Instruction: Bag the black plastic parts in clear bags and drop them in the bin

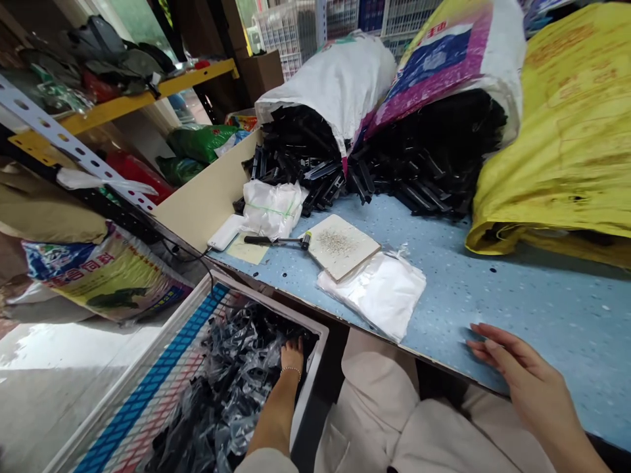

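My left hand (292, 356) reaches down into a white plastic crate (315, 355) beside the table, over a pile of black plastic parts in clear bags (246, 368). Its fingers look stretched out, with their tips partly lost against the dark pile. Above the front edge of the blue speckled table (444, 282), my right hand (522, 368) is open and holds nothing. A stack of clear plastic bags (382, 295) lies between the hands, partly under a square white board (340, 246) strewn with small grains. Beside the board rests a small hammer (279, 241).
Loose black plastic parts (325, 177) spill from white sacks (330, 79) at the table's back. A yellow sack (562, 131) stands right. Near the left corner lie a bundle of plastic bags (273, 207) and a white device (225, 231) with a cable. A metal shelf (73, 144) stands left.
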`<state>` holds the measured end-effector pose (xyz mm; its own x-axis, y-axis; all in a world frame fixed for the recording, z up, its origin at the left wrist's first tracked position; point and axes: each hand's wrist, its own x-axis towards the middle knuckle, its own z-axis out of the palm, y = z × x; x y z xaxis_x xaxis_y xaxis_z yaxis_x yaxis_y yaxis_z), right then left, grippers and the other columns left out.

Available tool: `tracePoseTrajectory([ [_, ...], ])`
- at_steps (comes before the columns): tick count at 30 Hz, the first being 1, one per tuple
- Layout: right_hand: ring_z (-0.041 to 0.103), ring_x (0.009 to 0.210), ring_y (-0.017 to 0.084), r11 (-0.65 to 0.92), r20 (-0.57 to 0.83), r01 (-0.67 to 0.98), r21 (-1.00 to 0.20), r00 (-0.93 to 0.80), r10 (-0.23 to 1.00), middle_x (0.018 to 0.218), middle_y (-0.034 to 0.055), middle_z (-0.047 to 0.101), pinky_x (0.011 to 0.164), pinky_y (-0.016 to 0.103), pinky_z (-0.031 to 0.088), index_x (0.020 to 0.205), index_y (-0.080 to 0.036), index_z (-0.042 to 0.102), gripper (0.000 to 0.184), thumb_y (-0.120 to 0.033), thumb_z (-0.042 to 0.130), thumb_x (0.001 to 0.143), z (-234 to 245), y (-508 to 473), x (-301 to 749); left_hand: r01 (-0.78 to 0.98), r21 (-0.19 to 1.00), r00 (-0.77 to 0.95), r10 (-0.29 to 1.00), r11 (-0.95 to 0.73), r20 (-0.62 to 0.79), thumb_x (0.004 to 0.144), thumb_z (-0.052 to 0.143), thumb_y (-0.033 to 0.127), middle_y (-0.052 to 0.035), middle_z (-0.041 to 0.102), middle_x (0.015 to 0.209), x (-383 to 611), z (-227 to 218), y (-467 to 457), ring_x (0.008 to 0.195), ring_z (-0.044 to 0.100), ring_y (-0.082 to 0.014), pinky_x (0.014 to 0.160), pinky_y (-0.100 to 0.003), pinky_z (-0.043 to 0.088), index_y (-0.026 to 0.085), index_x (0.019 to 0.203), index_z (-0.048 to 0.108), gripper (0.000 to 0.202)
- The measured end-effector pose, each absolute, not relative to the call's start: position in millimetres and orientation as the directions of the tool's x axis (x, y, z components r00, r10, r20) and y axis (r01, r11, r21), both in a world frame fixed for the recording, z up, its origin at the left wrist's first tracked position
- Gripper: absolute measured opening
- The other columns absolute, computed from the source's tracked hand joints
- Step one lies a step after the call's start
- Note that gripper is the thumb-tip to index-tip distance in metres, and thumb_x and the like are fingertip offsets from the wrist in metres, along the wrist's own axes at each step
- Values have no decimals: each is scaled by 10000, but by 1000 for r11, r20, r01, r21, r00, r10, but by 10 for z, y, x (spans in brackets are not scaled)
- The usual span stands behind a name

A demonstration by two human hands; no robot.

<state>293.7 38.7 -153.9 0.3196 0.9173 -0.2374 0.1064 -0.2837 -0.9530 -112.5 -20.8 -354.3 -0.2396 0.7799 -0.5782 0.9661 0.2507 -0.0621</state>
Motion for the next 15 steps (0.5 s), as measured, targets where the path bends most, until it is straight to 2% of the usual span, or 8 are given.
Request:
tracePoseTrajectory([
  [4,682,804,166,-296,-236,146,-944,330,914,1132,59,679,739,202,572,997,-259,700,372,-473,685,694,-1502,373,2896,954,-102,-288,762,283,-580,916,509,281,-122,557,1228,-1077,-3556,-156,1112,542,-256,903,-454,464,151,1301,454,410],
  [7,681,801,168,-291,-229,150,-945,334,914,1114,65,684,725,212,575,993,-239,698,374,-471,680,700,-1467,363,2870,941,-81,-310,746,328,-590,909,522,310,-117,545,1244,-1066,-3519,-151,1093,552,-251,894,-454,471,158,1278,473,402],
  [11,676,780,167,-284,-229,127,-950,336,914,1088,70,687,724,252,582,996,-223,689,387,-472,685,699,-1460,363,2874,909,30,-311,726,415,-613,888,547,336,-114,563,1221,-1106,-3374,-231,1097,552,-248,925,-463,447,139,1193,533,364],
  [15,665,781,180,-244,-188,141,-959,325,927,1066,65,683,742,318,584,998,-214,678,415,-503,678,700,-1491,334,2870,803,216,-329,715,556,-617,855,481,181,-159,626,1143,-1217,-3103,-411,1102,571,-273,931,-423,424,110,1182,553,342],
])
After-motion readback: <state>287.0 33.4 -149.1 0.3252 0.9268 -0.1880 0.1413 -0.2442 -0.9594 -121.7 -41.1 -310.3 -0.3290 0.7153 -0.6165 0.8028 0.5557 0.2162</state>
